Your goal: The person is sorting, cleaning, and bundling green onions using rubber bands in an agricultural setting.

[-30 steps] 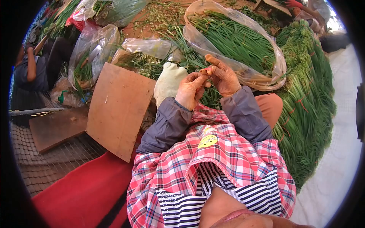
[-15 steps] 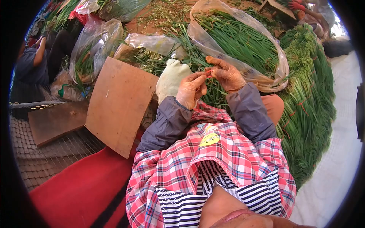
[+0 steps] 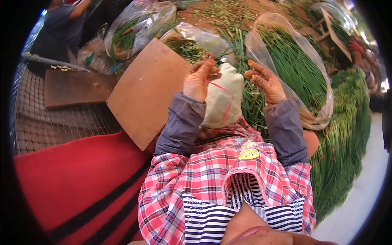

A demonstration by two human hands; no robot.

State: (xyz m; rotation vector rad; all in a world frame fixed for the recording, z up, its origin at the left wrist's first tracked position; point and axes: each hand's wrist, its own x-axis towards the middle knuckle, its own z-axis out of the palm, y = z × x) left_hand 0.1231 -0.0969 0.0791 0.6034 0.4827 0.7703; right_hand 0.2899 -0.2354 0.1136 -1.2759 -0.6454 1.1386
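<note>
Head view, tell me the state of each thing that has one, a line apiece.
Left hand, pinched shut on the red strip.
Red strip, slack, curving over the pale cloth.
Pale cloth, creased.
Right hand, open, fingers bent, apparently empty.
Clear bag, open, filled with green stalks.
Stalk pile, heaped beside the bag.
Brown board, face bare.
</note>
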